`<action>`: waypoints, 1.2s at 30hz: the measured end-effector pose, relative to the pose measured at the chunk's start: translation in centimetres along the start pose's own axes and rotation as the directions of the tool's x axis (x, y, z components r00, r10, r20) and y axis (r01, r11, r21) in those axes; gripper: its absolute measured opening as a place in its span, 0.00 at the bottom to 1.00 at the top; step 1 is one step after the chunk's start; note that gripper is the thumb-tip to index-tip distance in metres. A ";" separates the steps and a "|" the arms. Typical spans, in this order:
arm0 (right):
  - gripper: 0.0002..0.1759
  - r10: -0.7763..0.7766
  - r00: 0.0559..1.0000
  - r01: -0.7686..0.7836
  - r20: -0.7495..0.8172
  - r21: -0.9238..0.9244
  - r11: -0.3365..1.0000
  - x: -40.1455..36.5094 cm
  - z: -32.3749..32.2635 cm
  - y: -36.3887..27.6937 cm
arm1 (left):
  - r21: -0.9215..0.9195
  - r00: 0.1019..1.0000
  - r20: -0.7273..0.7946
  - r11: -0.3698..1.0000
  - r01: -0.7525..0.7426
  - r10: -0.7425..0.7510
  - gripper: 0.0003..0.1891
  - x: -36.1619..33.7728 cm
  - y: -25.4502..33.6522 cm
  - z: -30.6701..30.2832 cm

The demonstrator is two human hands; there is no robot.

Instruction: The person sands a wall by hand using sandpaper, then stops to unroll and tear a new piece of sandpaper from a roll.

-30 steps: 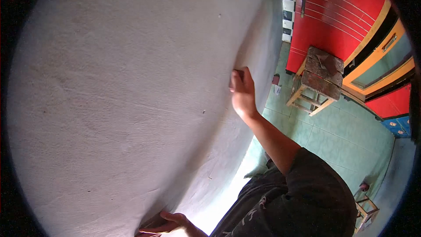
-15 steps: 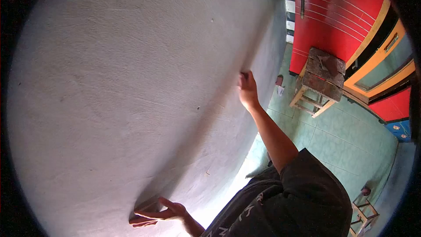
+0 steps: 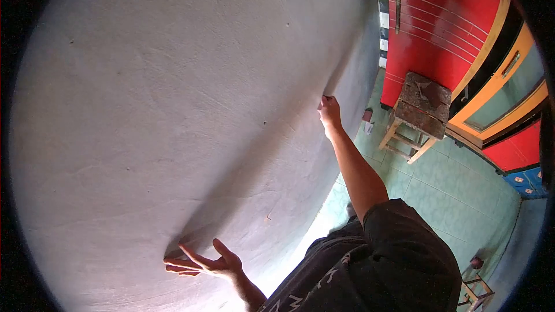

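In the head view, reaching along a broad grey wall (image 3: pixel 133 98) with both arms, apparently at a stage of working at its surface. Left hand (image 3: pixel 217 263) with fingers released and spread, close beside a dark patch (image 3: pixel 177 245); impossible to tell whether shadow or object. Right hand (image 3: pixel 330 112) with fingers clenched at the far end of a long shadow (image 3: pixel 237 176); impossible to tell whether around anything. For any shift of either hand, probably calls for a light touch. Off to the side, a worn stool (image 3: pixel 424 112) on green tiles (image 3: pixel 448 182), near a red door (image 3: pixel 439 34).
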State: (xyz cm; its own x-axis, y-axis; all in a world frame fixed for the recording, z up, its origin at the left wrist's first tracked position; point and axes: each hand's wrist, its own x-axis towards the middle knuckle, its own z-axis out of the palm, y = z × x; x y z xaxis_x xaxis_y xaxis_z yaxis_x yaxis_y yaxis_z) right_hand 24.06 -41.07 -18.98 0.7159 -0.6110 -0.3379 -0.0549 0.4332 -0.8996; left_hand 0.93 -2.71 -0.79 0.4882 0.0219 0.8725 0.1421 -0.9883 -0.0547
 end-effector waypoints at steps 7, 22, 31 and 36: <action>0.09 -0.760 0.599 0.795 0.250 -0.075 0.602 -17.0 6.0 -1.9 | -0.077 0.995 0.076 0.995 -0.057 0.063 0.44 -1.8 -2.8 -0.2; 0.06 -0.702 0.710 0.701 0.055 0.039 0.712 -19.7 8.9 -3.0 | -0.078 0.989 0.096 0.990 0.119 -0.111 0.44 -7.1 -10.0 -1.2; 0.04 -0.709 0.704 0.710 -0.031 0.013 0.704 -17.2 8.6 -4.7 | -0.088 0.976 0.119 0.977 0.195 -0.184 0.44 -6.8 -7.1 -2.3; 0.01 -0.922 0.236 0.960 0.307 0.076 0.271 -17.5 8.1 -9.7 | -0.082 0.957 0.120 0.958 0.274 -0.263 0.45 -6.3 -0.2 0.2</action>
State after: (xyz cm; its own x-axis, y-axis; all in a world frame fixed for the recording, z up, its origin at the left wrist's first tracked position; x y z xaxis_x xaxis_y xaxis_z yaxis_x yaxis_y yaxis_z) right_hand 17.67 -29.23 -2.15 0.4334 -0.3399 0.8347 0.7248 -0.4190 -0.5469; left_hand -2.01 -2.63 -6.33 0.5333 0.2991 0.7913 0.1992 -0.9535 0.2262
